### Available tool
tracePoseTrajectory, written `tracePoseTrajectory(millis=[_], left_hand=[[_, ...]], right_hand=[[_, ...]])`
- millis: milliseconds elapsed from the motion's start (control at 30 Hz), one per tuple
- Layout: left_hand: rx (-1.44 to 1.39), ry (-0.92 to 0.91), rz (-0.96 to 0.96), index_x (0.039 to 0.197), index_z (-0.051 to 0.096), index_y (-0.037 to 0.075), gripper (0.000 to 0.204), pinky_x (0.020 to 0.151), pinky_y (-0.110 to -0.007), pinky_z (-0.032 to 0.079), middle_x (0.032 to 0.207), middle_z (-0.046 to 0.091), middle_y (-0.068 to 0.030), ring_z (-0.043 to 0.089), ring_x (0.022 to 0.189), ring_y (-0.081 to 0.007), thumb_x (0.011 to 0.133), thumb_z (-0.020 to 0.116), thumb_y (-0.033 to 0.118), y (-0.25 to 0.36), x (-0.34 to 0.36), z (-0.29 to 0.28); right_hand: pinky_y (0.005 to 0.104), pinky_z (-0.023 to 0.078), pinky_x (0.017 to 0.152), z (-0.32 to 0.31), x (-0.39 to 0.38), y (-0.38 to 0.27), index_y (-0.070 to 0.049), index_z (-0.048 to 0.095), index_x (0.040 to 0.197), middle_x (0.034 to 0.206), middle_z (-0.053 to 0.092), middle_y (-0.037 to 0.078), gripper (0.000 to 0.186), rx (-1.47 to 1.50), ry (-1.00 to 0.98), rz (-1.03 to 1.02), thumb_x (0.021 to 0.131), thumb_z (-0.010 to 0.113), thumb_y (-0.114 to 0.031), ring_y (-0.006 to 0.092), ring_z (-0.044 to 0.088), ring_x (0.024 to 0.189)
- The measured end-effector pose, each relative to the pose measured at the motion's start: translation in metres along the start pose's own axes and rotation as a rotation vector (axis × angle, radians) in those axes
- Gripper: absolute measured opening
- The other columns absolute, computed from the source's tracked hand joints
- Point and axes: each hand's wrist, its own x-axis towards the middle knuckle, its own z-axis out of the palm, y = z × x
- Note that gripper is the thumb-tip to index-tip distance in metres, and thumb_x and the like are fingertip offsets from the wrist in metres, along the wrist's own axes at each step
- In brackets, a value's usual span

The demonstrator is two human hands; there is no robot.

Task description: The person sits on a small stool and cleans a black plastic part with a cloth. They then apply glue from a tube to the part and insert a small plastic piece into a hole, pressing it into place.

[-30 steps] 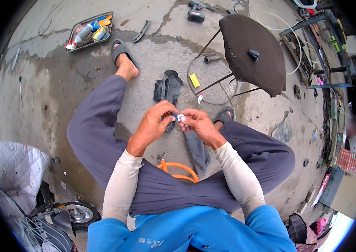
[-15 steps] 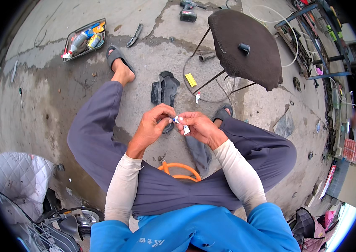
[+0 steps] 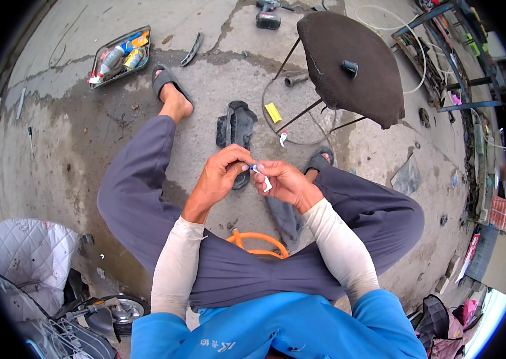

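Observation:
My right hand [image 3: 290, 184] holds a small white squeeze tube [image 3: 267, 183] between thumb and fingers. At the tube's tip is a small blue cap [image 3: 252, 168], pinched by the thumb and forefinger of my left hand [image 3: 216, 179]. The hands almost meet, above the gap between my spread knees. Just beyond them a black moulded plastic part [image 3: 241, 124] lies on the concrete, its near end partly hidden by my left hand. Whether the cap is loose from the tube I cannot tell.
A brown covered stool [image 3: 351, 96] with a small black cylinder [image 3: 349, 69] on it stands ahead to the right. A tray of bottles [image 3: 92, 83] lies far left. Also on the floor are a yellow piece [image 3: 273, 112], a cordless drill [image 3: 268, 20] and an orange hose [image 3: 259, 235].
The white tube has tilted slightly, its lower end pointing more downward. Both hands stay together in nearly the same place. The whole view has shifted a little.

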Motion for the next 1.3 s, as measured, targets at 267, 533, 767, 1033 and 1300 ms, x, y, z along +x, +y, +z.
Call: tracePoseTrajectory(millis=[267, 533, 767, 1033, 1300], left_hand=[[-0.12, 0.09, -0.273, 0.101, 0.072, 0.001, 0.009, 0.075, -0.024, 0.046, 0.089, 0.067, 0.0007, 0.058, 0.085, -0.0081, 0.097, 0.069, 0.009, -0.003, 0.004, -0.004], [-0.031, 0.005, -0.04, 0.097, 0.07, -0.001, 0.007, 0.077, -0.029, 0.049, 0.094, 0.068, -0.005, 0.061, 0.085, -0.0121, 0.095, 0.064, -0.001, 0.004, 0.006, -0.001], [-0.061, 0.268, -0.289, 0.122, 0.064, -0.002, 0.029, 0.088, -0.03, 0.054, 0.114, 0.07, -0.0152, 0.066, 0.104, -0.0182, 0.099, 0.066, 0.014, -0.04, 0.009, -0.008], [0.772, 0.076, -0.839, 0.138, 0.044, -0.006, 0.081, 0.108, -0.051, 0.045, 0.142, 0.053, -0.0298, 0.056, 0.129, -0.0439, 0.087, 0.078, 0.047, -0.111, -0.001, 0.015], [0.777, 0.023, -0.828, 0.128, 0.044, -0.01, 0.052, 0.097, -0.055, 0.051, 0.112, 0.068, -0.0354, 0.066, 0.109, -0.0505, 0.095, 0.064, 0.023, -0.179, -0.031, 0.025]], right_hand=[[0.0245, 0.052, 0.07, 0.014, 0.0, -0.005, -0.004, 0.066, 0.109, 0.086, 0.068, 0.002, 0.017, -0.155, 0.115, -0.088, 0.104, 0.063, -0.02, 0.0109, 0.065, 0.076], [0.0267, 0.053, 0.071, -0.004, 0.0, 0.006, -0.005, 0.065, 0.108, 0.087, 0.069, 0.002, 0.016, 0.071, -0.046, -0.04, 0.104, 0.062, -0.019, 0.0123, 0.065, 0.076], [0.0307, 0.056, 0.079, 0.024, -0.004, -0.008, -0.005, 0.063, 0.114, 0.097, 0.071, 0.004, 0.017, -0.165, 0.276, -0.226, 0.102, 0.066, -0.017, 0.0147, 0.068, 0.086], [0.0292, 0.054, 0.077, 0.027, -0.019, -0.014, -0.005, 0.059, 0.123, 0.099, 0.065, 0.002, 0.027, -0.208, 0.499, -0.452, 0.099, 0.069, -0.009, 0.011, 0.063, 0.084], [0.0256, 0.056, 0.071, 0.043, -0.042, -0.021, -0.002, 0.042, 0.148, 0.103, 0.066, 0.007, 0.051, -0.124, 0.452, -0.696, 0.101, 0.061, 0.0, 0.0142, 0.067, 0.086]])
